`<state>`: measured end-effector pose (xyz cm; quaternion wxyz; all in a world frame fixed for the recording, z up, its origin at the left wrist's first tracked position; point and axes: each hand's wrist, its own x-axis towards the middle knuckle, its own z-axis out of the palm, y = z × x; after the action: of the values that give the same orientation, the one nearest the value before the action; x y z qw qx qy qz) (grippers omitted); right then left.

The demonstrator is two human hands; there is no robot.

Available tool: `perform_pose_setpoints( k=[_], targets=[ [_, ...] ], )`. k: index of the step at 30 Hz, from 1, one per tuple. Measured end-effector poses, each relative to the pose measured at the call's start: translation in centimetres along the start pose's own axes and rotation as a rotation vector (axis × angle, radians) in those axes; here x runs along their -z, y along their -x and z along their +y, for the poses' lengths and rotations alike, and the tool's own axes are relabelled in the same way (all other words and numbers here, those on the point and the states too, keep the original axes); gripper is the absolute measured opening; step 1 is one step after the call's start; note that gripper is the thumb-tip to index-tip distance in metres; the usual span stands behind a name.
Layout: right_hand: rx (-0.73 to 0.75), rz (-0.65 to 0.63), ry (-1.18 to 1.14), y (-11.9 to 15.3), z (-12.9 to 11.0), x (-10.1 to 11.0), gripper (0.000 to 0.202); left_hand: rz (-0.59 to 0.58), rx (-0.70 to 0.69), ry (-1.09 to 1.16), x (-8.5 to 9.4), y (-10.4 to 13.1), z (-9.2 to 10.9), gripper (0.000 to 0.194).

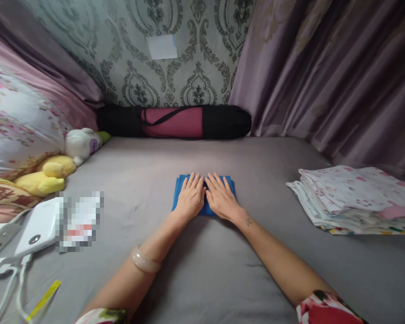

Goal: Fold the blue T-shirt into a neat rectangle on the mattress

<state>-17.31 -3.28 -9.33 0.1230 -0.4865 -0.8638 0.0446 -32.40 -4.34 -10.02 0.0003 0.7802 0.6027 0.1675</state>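
Observation:
A folded blue cloth (209, 209) lies on the grey bed sheet (202, 157) in the middle of the view. My left hand (191, 195) rests flat on its left half, fingers stretched forward. On the right half lies my right hand (220, 194), also flat with its fingers out. The two hands sit side by side, thumbs close together, and cover much of the cloth. Layered edges of the cloth show at both sides and at the far edge.
At right is a stack of folded printed cloths (351, 193). A white power bank (42, 225), a power strip (2, 236), cables and plush toys (83, 145) lie at left. A black and maroon long bag (175, 122) lies against the wall.

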Motion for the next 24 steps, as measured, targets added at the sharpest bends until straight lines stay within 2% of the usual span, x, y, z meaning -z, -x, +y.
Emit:
perform_pose_setpoints(
  k=[3,6,13,20,24],
  targets=[
    [0.013,-0.045,0.007,0.34,0.13,-0.9,0.054,-0.099,0.049,-0.071,-0.93,0.22,0.08,0.053],
    [-0.006,-0.059,0.021,0.47,0.22,-1.01,0.054,-0.136,0.086,-0.099,-1.29,0.36,-0.38,0.057],
    [-0.029,-0.089,0.036,0.31,0.09,-0.97,0.053,-0.171,0.171,-0.076,-1.08,0.32,-0.42,0.057],
    [-0.025,-0.07,0.039,0.26,0.13,-0.94,0.052,-0.18,0.183,-0.068,-0.75,0.3,-0.49,0.057],
    [-0.022,-0.067,0.037,0.24,0.14,-1.0,0.052,-0.124,0.158,-0.08,-0.74,0.44,-0.62,0.055]
  ],
)
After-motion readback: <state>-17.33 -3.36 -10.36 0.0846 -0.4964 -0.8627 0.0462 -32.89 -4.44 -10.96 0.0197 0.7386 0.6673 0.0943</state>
